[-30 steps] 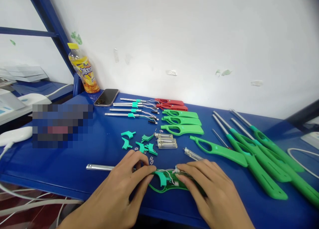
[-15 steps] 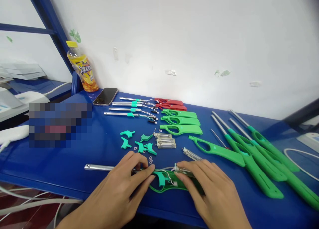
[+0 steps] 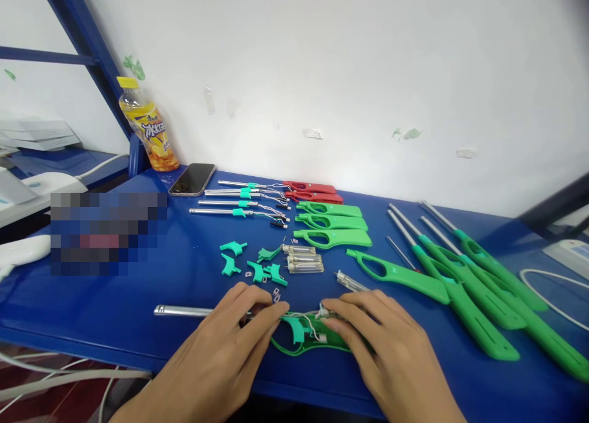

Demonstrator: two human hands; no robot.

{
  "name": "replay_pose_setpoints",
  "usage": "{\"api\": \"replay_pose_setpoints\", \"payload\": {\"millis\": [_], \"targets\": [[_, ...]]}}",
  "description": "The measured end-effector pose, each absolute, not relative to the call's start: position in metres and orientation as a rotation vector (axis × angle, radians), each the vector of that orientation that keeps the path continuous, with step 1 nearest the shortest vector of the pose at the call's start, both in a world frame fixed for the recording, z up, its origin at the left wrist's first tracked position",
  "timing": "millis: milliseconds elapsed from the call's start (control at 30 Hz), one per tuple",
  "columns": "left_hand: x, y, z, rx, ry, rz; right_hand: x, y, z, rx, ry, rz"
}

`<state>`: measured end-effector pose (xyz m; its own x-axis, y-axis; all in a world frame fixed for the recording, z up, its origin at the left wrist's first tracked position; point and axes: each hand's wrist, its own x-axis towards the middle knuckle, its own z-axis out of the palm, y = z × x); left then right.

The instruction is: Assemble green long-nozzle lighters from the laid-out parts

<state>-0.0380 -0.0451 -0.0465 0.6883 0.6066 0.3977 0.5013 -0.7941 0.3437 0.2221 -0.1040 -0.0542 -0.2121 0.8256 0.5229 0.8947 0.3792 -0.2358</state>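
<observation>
A long-necked lighter lies before me with its inside showing. Its green handle shell (image 3: 301, 351) holds a turquoise trigger (image 3: 297, 329) and white wires (image 3: 314, 329); its metal tube (image 3: 181, 311) sticks out to the left. My left hand (image 3: 223, 340) is closed, fingertips pinching the lighter's front end by the trigger. My right hand (image 3: 391, 349) is closed on a clear fuel tank over the shell's right half. The fingers mostly cover this tank, leaving its white valve end (image 3: 323, 311) in sight. Just behind lies another clear fuel tank (image 3: 351, 282).
Loose turquoise triggers (image 3: 257, 272), fuel tanks (image 3: 306, 263), green handle halves (image 3: 338, 237), red ones (image 3: 317, 197) and wired metal tubes (image 3: 221, 212) lie behind. Whole green lighters (image 3: 464, 306) lie right. A phone (image 3: 193, 179) and bottle (image 3: 151, 134) stand near the wall.
The whole view has shifted slightly to the left. Both hands keep their grips, and the right fingers have moved a little over the fuel tank.
</observation>
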Motion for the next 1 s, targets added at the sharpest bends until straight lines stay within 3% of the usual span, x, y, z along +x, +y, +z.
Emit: {"api": "replay_pose_setpoints", "payload": {"millis": [1000], "targets": [[-0.034,-0.041,-0.043,2.918,0.827,0.68,0.235,-0.109,-0.046,-1.401,-2.258,-0.111]]}}
